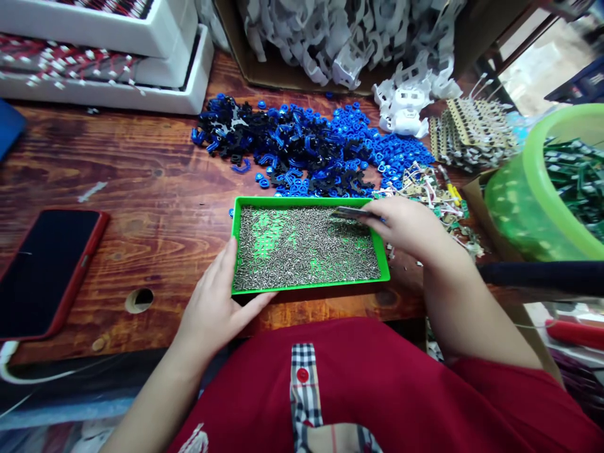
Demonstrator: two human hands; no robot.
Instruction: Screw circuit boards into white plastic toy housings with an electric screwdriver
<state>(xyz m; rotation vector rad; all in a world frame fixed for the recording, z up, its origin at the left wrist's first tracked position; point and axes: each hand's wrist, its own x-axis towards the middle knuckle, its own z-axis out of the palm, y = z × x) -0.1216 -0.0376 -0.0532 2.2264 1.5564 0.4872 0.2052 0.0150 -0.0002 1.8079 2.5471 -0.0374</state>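
A shallow green tray (309, 287) sits at the front of the wooden table, filled with a layer of small silvery screws (283, 258). Patches of its perforated green floor show between them. My left hand (212, 302) grips the tray's near left corner, fingers along the left wall and thumb along the front edge. Over the tray's far right corner, my right hand (408, 226) pinches a thin, flat, dark card-like piece (352, 212). Its tip is at the screws; whether it touches them I cannot tell.
Blue and black plastic parts (306, 148) are heaped behind the tray. White plastic shells (349, 44) fill a box at the back. A phone (47, 270) lies left, near a table hole (139, 301). To the right stands a green tub (514, 195) of circuit boards.
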